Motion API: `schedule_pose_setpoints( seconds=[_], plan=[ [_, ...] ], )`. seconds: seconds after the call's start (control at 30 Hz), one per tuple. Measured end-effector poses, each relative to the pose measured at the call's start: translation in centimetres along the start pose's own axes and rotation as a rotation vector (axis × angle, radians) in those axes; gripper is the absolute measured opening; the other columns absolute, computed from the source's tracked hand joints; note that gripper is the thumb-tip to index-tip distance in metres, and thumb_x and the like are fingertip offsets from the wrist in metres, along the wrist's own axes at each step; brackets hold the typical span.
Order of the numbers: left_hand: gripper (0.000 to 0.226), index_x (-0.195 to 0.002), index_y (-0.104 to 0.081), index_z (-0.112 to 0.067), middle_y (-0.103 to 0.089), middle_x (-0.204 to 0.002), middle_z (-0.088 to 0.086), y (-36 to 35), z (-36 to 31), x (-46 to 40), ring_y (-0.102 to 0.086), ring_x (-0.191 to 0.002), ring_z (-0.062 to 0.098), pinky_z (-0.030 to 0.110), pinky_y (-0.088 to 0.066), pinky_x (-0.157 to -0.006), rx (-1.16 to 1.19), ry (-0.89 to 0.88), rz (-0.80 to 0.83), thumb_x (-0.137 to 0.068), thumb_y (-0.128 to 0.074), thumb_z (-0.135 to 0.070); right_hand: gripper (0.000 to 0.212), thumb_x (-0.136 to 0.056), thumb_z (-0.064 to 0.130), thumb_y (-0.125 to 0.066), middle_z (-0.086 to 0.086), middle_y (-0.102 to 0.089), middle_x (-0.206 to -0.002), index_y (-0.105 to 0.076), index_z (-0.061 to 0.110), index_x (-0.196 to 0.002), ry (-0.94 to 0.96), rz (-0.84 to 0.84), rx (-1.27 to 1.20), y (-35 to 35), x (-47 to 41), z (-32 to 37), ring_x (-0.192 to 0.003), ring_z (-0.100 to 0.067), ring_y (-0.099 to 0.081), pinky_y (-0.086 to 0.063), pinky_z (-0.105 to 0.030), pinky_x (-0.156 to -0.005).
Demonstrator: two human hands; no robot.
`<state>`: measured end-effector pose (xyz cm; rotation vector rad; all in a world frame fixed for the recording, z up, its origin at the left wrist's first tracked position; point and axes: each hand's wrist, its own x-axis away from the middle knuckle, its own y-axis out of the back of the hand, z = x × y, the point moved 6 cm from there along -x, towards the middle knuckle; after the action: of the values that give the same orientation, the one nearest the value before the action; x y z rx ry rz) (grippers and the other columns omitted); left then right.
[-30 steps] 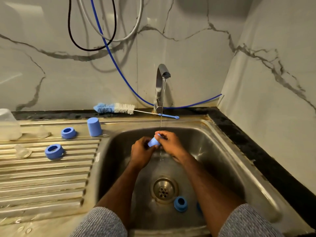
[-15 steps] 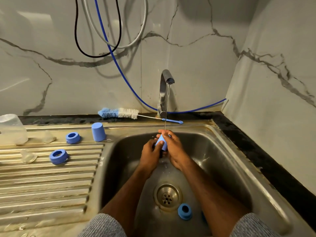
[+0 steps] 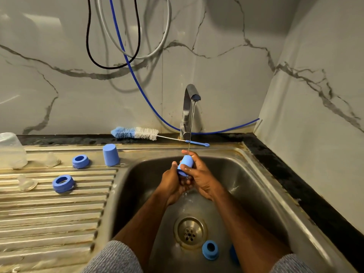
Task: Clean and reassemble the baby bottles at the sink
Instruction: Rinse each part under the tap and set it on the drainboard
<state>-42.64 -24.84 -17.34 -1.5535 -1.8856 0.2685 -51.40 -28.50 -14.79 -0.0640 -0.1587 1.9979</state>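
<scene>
A blue bottle cap (image 3: 186,164) is held over the steel sink (image 3: 262,186), under the thin stream from the tap (image 3: 189,111). My right hand (image 3: 201,178) grips it from the right, fingers curled round it. My left hand (image 3: 171,184) holds its lower end from the left. A blue collar ring (image 3: 210,249) lies in the basin near the drain (image 3: 190,232). On the drainboard (image 3: 49,213) stand another blue cap (image 3: 110,154), two blue rings (image 3: 80,161) (image 3: 63,183), clear teats (image 3: 26,183) (image 3: 51,159) and an upturned clear bottle (image 3: 10,150).
A blue-and-white bottle brush (image 3: 141,133) lies on the black ledge behind the sink. Blue, black and grey hoses (image 3: 126,56) hang on the marble wall. Another blue piece (image 3: 234,255) shows partly behind my right forearm in the basin.
Both hands have lifted the blue cap higher and turned it upright under the running water. The camera view has shifted slightly.
</scene>
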Motion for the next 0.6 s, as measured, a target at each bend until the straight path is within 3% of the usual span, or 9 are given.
schedule_pose_setpoints(
  seconds=[0.1, 0.17, 0.27, 0.37, 0.47, 0.53, 0.6],
  plan=[
    [0.048, -0.116, -0.065, -0.008, -0.076, -0.103, 0.019, -0.8, 0.2, -0.1, -0.076, -0.09, 0.027, 0.036, -0.061, -0.068, -0.048, -0.058, 0.085, -0.109, -0.033, -0.043, 0.019, -0.101, 0.035, -0.056, -0.003, -0.057, -0.126, -0.057, 0.041, -0.119, 0.016, -0.196, 0.127, 0.0, -0.3, 0.0, -0.106, -0.02, -0.064, -0.061, -0.034, -0.074],
    [0.042, -0.119, -0.064, -0.003, -0.073, -0.108, 0.021, -1.4, 0.3, -0.2, -0.074, -0.094, 0.027, 0.037, -0.06, -0.075, -0.164, -0.157, 0.103, -0.109, -0.038, -0.034, 0.009, -0.103, 0.045, -0.048, 0.003, -0.058, -0.119, -0.054, 0.05, -0.106, 0.011, -0.315, 0.175, 0.3, -0.7, -0.2, -0.104, -0.017, -0.061, -0.058, -0.039, -0.083],
    [0.025, -0.119, -0.06, 0.001, -0.068, -0.112, 0.026, -1.3, -0.2, -0.2, -0.069, -0.099, 0.033, 0.047, -0.058, -0.088, -0.434, -0.411, 0.027, -0.105, -0.051, -0.018, 0.019, -0.104, 0.046, -0.042, -0.001, -0.063, -0.111, -0.059, 0.048, -0.095, -0.025, -0.37, 0.081, 0.6, -0.9, -0.5, -0.1, -0.018, -0.064, -0.058, -0.04, -0.084],
    [0.02, -0.119, -0.06, -0.007, -0.068, -0.11, 0.017, -0.8, -1.1, 0.2, -0.068, -0.099, 0.03, 0.048, -0.058, -0.087, -0.582, -0.546, -0.069, -0.104, -0.053, -0.019, 0.019, -0.103, 0.049, -0.043, -0.005, -0.062, -0.117, -0.06, 0.047, -0.096, -0.052, -0.323, 0.026, 0.2, -0.8, -0.3, -0.102, -0.022, -0.065, -0.058, -0.035, -0.074],
    [0.039, -0.121, -0.062, -0.007, -0.071, -0.101, 0.016, -0.4, -1.1, 0.1, -0.072, -0.084, 0.028, 0.045, -0.062, -0.071, -0.368, -0.395, -0.072, -0.109, -0.036, -0.034, 0.013, -0.103, 0.041, -0.049, -0.003, -0.064, -0.118, -0.061, 0.046, -0.102, -0.033, -0.211, 0.041, -0.2, -0.8, -0.1, -0.104, -0.024, -0.067, -0.061, -0.044, -0.08],
    [0.051, -0.122, -0.062, -0.006, -0.067, -0.082, 0.014, -0.3, -0.6, -0.1, -0.064, -0.061, 0.018, 0.032, -0.052, -0.053, -0.205, -0.214, -0.073, -0.11, -0.028, -0.043, 0.014, -0.103, 0.031, -0.053, 0.001, -0.068, -0.114, -0.062, 0.039, -0.11, -0.034, -0.137, -0.012, -0.2, -0.6, -0.1, -0.098, -0.018, -0.069, -0.062, -0.037, -0.077],
    [0.057, -0.122, -0.062, -0.005, -0.057, -0.066, 0.011, -0.2, 0.0, -0.1, -0.049, -0.047, 0.015, 0.026, -0.041, -0.049, -0.041, -0.055, -0.065, -0.108, -0.029, -0.05, 0.021, -0.1, 0.024, -0.058, -0.002, -0.071, -0.116, -0.062, 0.031, -0.12, -0.008, -0.063, -0.048, -0.2, -0.3, -0.1, -0.1, -0.019, -0.071, -0.061, -0.034, -0.076]
  ],
)
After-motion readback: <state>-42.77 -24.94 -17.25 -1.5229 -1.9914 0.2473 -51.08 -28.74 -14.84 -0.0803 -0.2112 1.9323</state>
